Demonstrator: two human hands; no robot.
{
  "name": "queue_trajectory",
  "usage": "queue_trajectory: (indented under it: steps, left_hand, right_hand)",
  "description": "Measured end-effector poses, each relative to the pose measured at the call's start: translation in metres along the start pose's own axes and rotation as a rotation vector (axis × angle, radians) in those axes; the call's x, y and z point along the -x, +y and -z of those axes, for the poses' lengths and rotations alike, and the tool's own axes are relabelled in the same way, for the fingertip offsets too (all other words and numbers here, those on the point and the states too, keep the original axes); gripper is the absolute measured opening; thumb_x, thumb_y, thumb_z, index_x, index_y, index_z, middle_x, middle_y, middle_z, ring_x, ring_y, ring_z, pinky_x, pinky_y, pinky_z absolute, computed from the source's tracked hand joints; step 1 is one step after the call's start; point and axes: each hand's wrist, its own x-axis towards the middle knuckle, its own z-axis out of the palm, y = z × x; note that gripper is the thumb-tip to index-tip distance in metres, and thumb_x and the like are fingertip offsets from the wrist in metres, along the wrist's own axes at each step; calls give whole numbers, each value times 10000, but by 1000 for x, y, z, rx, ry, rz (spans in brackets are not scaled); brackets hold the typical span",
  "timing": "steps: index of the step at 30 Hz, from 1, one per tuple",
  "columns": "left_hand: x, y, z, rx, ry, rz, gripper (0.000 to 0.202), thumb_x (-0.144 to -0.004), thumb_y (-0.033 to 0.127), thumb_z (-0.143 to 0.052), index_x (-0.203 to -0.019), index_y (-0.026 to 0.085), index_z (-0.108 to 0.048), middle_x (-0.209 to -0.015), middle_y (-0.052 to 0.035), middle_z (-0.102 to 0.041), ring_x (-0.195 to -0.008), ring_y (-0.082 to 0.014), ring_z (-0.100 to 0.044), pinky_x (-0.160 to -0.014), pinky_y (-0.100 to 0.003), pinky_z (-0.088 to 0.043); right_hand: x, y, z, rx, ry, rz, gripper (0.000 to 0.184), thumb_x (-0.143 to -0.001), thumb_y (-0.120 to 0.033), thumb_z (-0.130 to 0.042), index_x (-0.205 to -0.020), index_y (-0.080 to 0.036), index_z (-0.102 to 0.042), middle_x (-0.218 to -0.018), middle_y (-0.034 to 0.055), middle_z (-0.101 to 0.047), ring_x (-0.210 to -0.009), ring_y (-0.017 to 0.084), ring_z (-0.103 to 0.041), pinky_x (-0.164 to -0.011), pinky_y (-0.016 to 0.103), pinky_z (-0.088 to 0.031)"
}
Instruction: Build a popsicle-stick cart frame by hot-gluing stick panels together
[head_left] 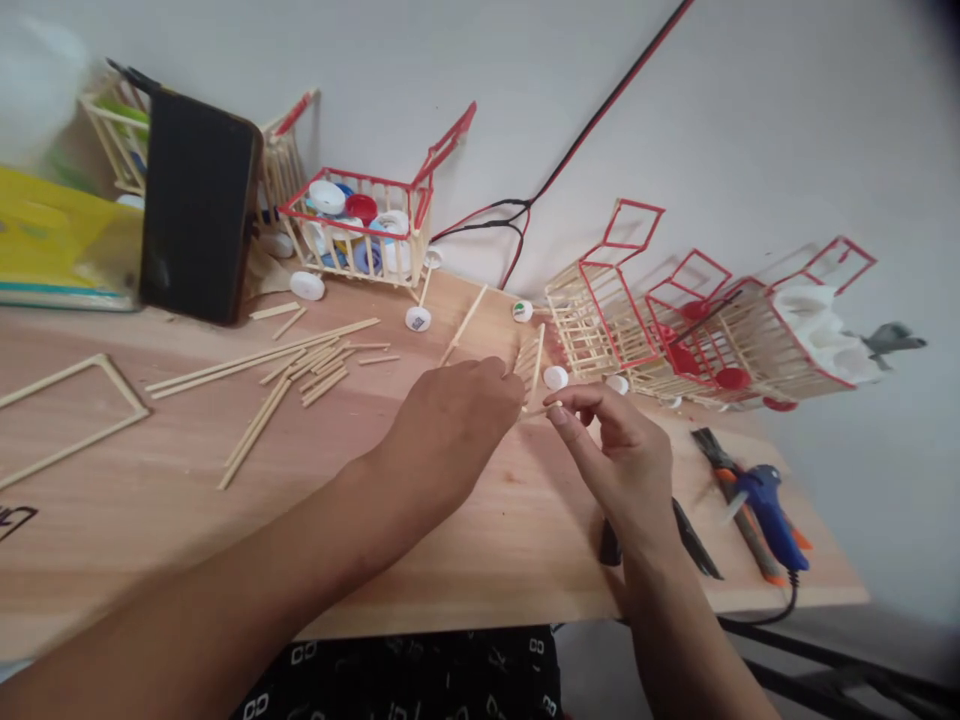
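My left hand (450, 425) is curled over the wooden table (150, 500), fingers closed near a small ladder-like stick frame (531, 358). My right hand (619, 450) pinches one end of a thin wooden stick (541, 408) that runs toward my left fingertips. A white bottle cap (556, 377) lies just beyond the stick. What my left fingers hold is hidden by the hand.
Loose sticks (300, 365) and a stick rectangle (75, 410) lie at the left. A stick cart with bottle caps (360, 225), a black phone (196, 205) and more red-trimmed carts (697, 330) stand at the back. A blue glue gun (772, 515) and pliers (731, 480) rest at the right.
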Motion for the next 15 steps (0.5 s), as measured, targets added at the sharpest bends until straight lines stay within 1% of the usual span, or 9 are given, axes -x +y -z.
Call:
queue_trajectory:
  steps: [6,15]
  left_hand:
    - [0,1,0,34,18,-23,208,-902,77,-439,-759,149,-572,-754,-46,-583,-719,-191,-595,-578,-286,-422]
    - [-1,4,-3,26,-16,-18,175,-874,61,-458,-763,145,-565,-741,-49,-579,-735,-184,-600,-585,-271,-439]
  right_hand:
    - [1,2,0,-31,10,-4,28,-882,-229,-605,-867,-232,-629,-804,-16,-638,-738,136,-553,-691,278,-411]
    - [4,8,-5,-54,33,-32,42,-874,-255,-614,-851,-235,-642,-798,-3,-646,-743,156,-568,-677,294,-417]
